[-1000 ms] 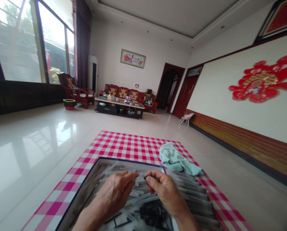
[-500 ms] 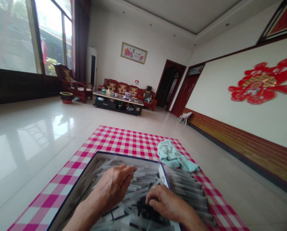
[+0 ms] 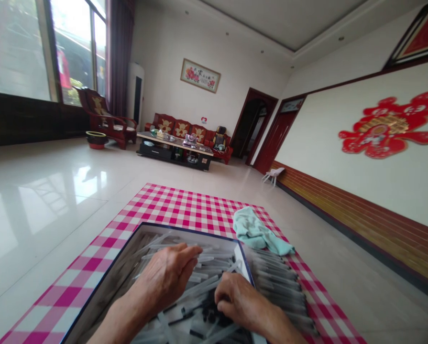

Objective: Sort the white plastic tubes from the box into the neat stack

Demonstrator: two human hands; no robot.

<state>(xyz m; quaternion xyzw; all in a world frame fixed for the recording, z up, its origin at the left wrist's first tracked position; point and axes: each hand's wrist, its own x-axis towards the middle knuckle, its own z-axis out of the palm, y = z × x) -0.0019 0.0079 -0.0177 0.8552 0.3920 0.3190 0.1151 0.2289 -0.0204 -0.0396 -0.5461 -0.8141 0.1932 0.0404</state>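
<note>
Fingers (image 3: 189,254) of my left hand (image 3: 165,279) lie loosely curled over the clear tubes (image 3: 214,265), those of my right hand (image 3: 240,302) bend down into the black pieces (image 3: 208,316), though whether either grips anything I cannot tell, all corralled by the shallow box (image 3: 185,231) on the checked cloth (image 3: 185,205).

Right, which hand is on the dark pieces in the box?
The right hand, fingers curled into the black pieces; the left hand rests over pale tubes.
</note>
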